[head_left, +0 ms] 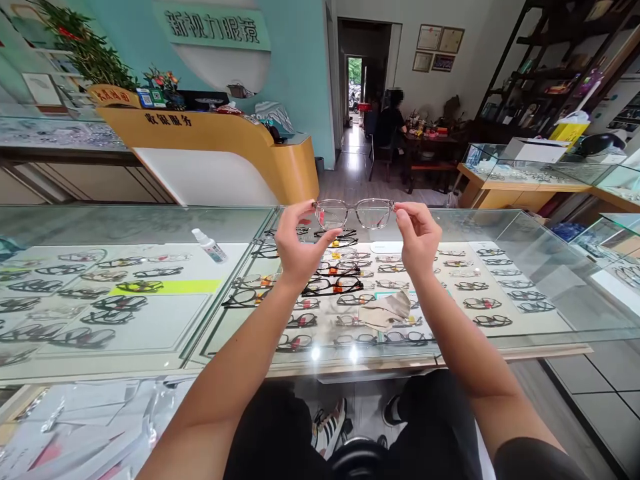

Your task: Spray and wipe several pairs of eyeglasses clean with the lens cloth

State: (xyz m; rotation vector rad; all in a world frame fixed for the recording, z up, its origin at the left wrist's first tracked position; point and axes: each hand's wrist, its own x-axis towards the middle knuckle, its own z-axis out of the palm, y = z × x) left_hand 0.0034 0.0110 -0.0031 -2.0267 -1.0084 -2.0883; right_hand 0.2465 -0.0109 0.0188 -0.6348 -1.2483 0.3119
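Note:
A pair of clear-framed eyeglasses (355, 208) is held up above the far part of the glass counter, lenses facing across it. My left hand (299, 245) pinches the left end of the frame, its thumb stretched out below the lens. At the right end, my right hand (419, 233) grips the frame between thumb and fingers, the other fingers curled. Below and between my forearms, a crumpled beige cloth (385, 311) lies on the counter glass. Rows of eyeglasses (334, 286) show beneath and around it.
A white spray bottle (209, 246) lies on the counter to the left. An open drawer (75, 427) with papers and plastic bags is at lower left. Beyond stand a curved wooden reception desk (295, 167) and a seated person (391, 123). More glass showcases (525, 177) line the right.

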